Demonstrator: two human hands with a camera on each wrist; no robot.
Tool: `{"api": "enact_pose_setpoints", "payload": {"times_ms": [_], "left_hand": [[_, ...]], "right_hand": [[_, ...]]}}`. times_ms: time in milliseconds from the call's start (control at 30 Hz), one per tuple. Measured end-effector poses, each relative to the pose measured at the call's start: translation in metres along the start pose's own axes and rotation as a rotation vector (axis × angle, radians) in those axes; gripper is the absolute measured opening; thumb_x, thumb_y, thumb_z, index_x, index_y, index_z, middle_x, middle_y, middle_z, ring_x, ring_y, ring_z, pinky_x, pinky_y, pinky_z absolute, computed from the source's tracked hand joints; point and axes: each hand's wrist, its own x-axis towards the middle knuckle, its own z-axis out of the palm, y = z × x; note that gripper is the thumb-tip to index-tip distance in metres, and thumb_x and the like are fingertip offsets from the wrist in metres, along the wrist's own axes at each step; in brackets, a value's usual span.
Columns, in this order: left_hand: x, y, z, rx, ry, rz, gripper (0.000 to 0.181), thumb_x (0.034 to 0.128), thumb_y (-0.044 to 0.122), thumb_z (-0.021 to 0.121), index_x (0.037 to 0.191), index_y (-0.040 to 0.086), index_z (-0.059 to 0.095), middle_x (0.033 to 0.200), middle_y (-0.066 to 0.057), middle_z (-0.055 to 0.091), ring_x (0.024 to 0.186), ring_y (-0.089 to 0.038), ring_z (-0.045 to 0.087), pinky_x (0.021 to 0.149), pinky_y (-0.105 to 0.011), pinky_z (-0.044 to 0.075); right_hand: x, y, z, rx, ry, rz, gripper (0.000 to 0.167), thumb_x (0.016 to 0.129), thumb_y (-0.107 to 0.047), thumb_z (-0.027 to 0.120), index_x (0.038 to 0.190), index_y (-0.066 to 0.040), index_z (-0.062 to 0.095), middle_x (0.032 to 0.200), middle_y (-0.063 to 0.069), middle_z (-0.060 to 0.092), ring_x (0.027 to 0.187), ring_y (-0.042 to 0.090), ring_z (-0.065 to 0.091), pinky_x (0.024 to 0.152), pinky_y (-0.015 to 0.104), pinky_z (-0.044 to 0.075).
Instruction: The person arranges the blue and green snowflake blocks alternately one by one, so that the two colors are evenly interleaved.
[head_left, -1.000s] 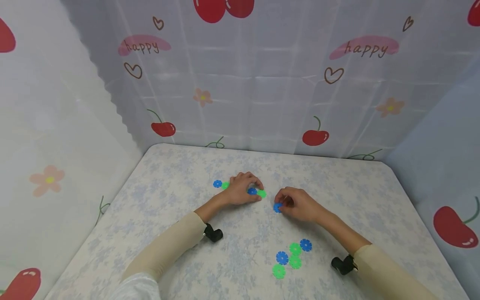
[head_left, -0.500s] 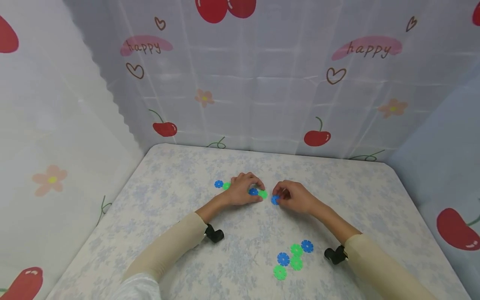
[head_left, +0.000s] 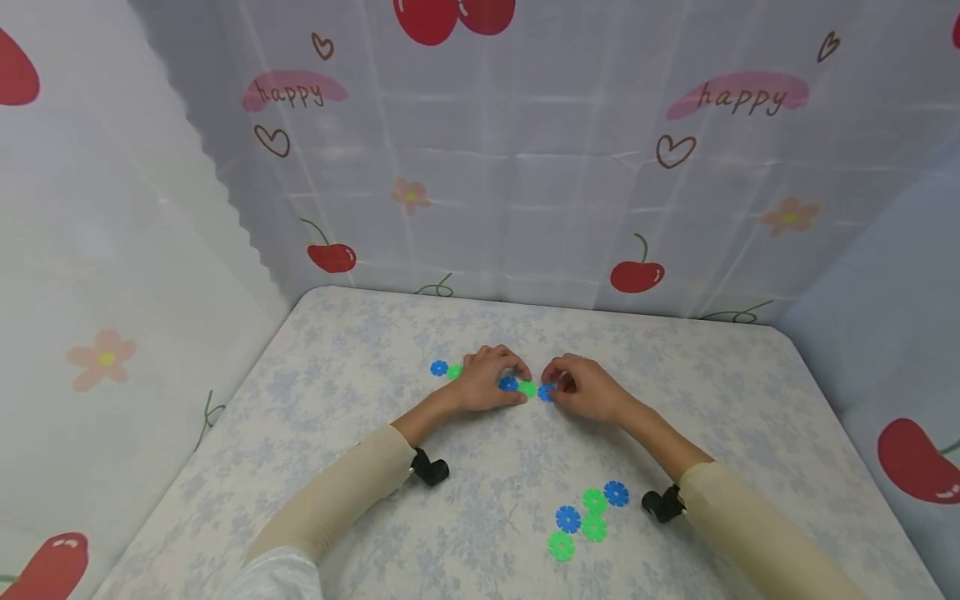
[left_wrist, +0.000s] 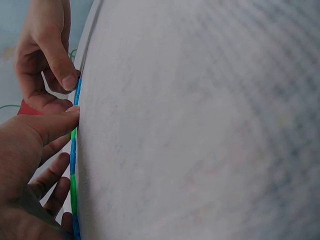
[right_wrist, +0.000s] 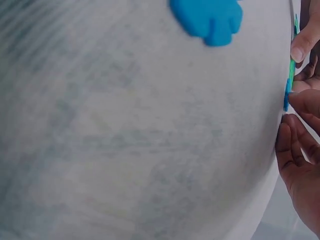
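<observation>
A row of blue and green notched plastic discs lies flat across the back part of the table. My left hand (head_left: 487, 380) arches over it and hides its middle. The left thumb and index finger hold the green disc (head_left: 527, 389) at the row's right end by its edges. A blue disc (head_left: 508, 383) shows beneath that hand, and another blue disc (head_left: 438, 367) is at the far left end beside a green one. My right hand (head_left: 588, 388) pinches a blue disc (head_left: 547, 392) right beside the held green disc. In the left wrist view the row (left_wrist: 73, 192) appears edge-on.
Several loose discs lie nearer on the table, among them a blue disc (head_left: 567, 519), a green disc (head_left: 561, 547) and another blue disc (head_left: 617, 493). The table (head_left: 360, 350) has a patterned cloth; a printed curtain (head_left: 517, 192) rises behind its back edge.
My right hand has moved left and away from me, bringing its blue disc up to the green disc at the row's end. The left hand has stayed in place.
</observation>
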Motion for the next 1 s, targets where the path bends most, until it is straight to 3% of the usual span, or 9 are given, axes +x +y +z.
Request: {"api": "enact_pose_setpoints", "payload": {"times_ms": [133,300,600,1000], "left_hand": [[0.0006,-0.0003,0.0006,0.004,-0.001,-0.004,0.026,0.0982,0.037,0.080,0.122,0.029,0.074,0.140,0.000,0.061,0.123,-0.026,0.048,0.109,-0.060,0.030],[0.0004,-0.0006,0.0006,0.004,0.001,-0.003,0.026,0.0979,0.037,0.080,0.122,0.029,0.074,0.138,0.000,0.061,0.120,-0.025,0.048,0.109,-0.059,0.029],[-0.0001,0.0005,0.0010,0.003,0.001,-0.002,0.028,0.0978,0.037,0.080,0.123,0.027,0.074,0.138,-0.002,0.061,0.121,-0.026,0.049,0.107,-0.059,0.030],[0.0022,-0.0020,0.0031,0.020,0.005,-0.011,0.026,0.0980,0.039,0.080,0.122,0.029,0.074,0.138,0.000,0.061,0.122,-0.025,0.049,0.107,-0.059,0.031]], "right_hand": [[-0.0040,0.0009,0.0013,-0.028,0.022,0.014,0.027,0.098,-0.012,0.077,0.123,-0.005,0.071,0.116,0.012,0.069,0.094,0.016,0.067,0.085,0.034,0.058],[-0.0060,-0.0023,0.0024,-0.061,0.023,-0.006,0.027,0.096,-0.020,0.082,0.118,-0.006,0.074,0.108,0.010,0.069,0.092,0.019,0.062,0.082,0.032,0.053],[-0.0037,-0.0010,0.0075,-0.066,0.024,-0.041,0.023,0.095,-0.017,0.083,0.114,-0.008,0.074,0.105,0.007,0.069,0.089,0.015,0.061,0.081,0.030,0.053],[-0.0025,-0.0006,0.0083,-0.062,0.023,-0.026,0.024,0.095,-0.019,0.083,0.114,-0.009,0.074,0.105,0.006,0.070,0.089,0.014,0.061,0.081,0.030,0.053]]}}
